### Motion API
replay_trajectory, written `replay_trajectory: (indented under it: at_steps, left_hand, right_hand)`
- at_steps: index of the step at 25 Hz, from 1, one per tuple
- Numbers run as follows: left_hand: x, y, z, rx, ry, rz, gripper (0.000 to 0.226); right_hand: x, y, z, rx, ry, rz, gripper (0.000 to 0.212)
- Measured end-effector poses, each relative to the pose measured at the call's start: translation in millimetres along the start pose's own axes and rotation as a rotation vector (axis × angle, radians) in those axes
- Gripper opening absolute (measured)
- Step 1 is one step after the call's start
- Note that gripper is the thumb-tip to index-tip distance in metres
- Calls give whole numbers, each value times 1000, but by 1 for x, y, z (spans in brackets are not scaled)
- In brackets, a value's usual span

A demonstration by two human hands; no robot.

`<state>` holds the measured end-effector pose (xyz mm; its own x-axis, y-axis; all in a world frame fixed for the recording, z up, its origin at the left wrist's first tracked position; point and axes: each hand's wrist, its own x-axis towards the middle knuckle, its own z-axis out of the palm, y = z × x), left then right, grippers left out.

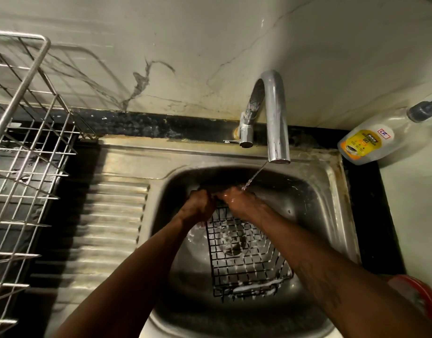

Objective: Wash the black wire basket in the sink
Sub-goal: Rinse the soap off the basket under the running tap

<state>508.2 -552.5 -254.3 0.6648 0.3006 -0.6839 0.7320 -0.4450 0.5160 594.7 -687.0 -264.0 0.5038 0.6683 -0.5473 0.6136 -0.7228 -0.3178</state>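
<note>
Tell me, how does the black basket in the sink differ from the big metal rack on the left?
The black wire basket is dark, soapy and held in the sink by both hands; the silver dish rack is shiny, untouched, on the counter. The basket looks smaller. Both are open wire grids.

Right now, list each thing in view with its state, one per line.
Tap: running, thin stream onto the right hand.
Black wire basket: in the sink, tilted, wet, soapy.
Left hand: gripping the basket's far edge.
Right hand: gripping the same edge.
Soap bottle: lying against the wall.
Dish rack: empty.
</note>
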Motion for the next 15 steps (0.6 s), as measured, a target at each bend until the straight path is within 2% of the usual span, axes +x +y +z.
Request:
replay_trajectory:
  at_steps: [1,3,5,6,7,11,14,15]
  left_hand:
    - [-6,4,-3,-15,7,2,30]
    - [-7,2,-6,33,12,-19,24]
    - [-3,-2,-11,119,80,37,27]
    - [2,-7,-13,116,116,45,30]
    - [0,-7,-17,148,123,67,32]
    - [0,5,-14,185,134,142,33]
    - [3,10,-4,167,153,160,35]
    - [4,10,-2,162,156,137,35]
  right_hand:
    - [-3,-6,-1,27,-16,-47,34]
    - [-7,-9,-2,-21,141,-122,38]
    - [-7,-5,-9,5,243,-90,27]
    - [-9,-4,-10,25,234,-89,26]
    - [-11,-6,-9,-54,214,-85,29]
    - [-10,-15,13,-54,39,77,44]
    - [-10,-39,33,-70,-115,64,58]
    - [-12,-43,33,36,-126,35,57]
